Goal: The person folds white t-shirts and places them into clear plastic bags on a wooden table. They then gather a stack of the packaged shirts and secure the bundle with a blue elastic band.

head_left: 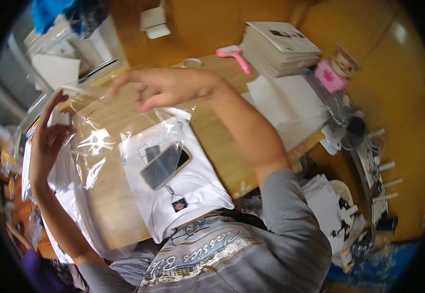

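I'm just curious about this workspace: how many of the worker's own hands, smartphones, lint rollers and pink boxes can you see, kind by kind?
Worker's own hands: 2 (left hand, right hand)
Smartphones: 1
Pink lint rollers: 1
Pink boxes: 1
Total: 5

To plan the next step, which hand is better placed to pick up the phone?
Probably the right: the right hand appears nearer the phone, while the left hand is farther left.

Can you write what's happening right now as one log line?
left hand: at clear thin plastic film | right hand: at same film | dark rectangular phone: on folded white fabric garment | grip: unclear
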`<state>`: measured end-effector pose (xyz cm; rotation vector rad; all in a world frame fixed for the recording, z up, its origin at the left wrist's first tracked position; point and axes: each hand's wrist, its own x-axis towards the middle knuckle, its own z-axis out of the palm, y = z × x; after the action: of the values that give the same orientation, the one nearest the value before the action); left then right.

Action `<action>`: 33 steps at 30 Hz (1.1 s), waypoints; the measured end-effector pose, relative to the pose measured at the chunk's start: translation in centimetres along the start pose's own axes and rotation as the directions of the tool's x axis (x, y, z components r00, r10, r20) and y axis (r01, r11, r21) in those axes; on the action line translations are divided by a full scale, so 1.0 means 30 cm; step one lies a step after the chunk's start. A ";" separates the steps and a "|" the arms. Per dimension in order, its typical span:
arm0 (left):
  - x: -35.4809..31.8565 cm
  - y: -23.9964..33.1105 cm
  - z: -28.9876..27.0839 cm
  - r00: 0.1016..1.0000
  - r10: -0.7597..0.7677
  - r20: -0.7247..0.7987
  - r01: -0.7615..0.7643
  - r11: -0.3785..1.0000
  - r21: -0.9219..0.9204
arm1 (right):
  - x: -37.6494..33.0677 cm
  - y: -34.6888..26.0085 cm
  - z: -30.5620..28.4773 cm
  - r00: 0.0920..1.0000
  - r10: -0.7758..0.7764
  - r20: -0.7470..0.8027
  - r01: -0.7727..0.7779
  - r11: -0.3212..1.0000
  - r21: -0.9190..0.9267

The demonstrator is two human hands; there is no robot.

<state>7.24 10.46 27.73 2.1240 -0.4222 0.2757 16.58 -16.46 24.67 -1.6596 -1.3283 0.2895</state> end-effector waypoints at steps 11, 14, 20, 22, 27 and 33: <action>0.344 -0.339 -0.132 0.781 0.286 -0.556 0.378 0.492 0.784 | 0.238 0.232 -0.100 0.970 0.063 -0.235 -0.243 0.242 -0.939; 0.334 -0.283 -0.247 0.406 0.798 -0.445 0.300 0.344 0.890 | 0.335 0.201 -0.146 0.664 -0.602 -0.443 -0.603 -0.083 -0.793; 0.172 -0.358 0.030 0.337 0.365 -0.868 -0.107 0.931 0.349 | 0.211 0.260 -0.016 0.387 -0.561 -0.732 -0.464 0.568 -0.680; 0.138 -0.540 0.168 0.527 0.226 -0.819 0.061 0.951 0.302 | 0.115 0.436 0.034 0.412 -0.464 -0.784 -0.472 0.627 -0.620; -0.007 -0.875 0.445 0.665 -0.371 -0.648 0.497 0.868 0.013 | -0.112 0.818 0.194 0.598 0.125 -0.791 -0.526 0.806 -0.271; -0.004 -0.868 0.456 0.650 -0.591 -0.478 0.625 0.773 -0.105 | -0.224 0.881 0.184 0.585 0.631 -0.509 -0.385 0.769 0.510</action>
<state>18.01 12.48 0.42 2.0322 0.6194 0.4152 26.80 -18.03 -1.14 -1.5843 -0.1988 0.2232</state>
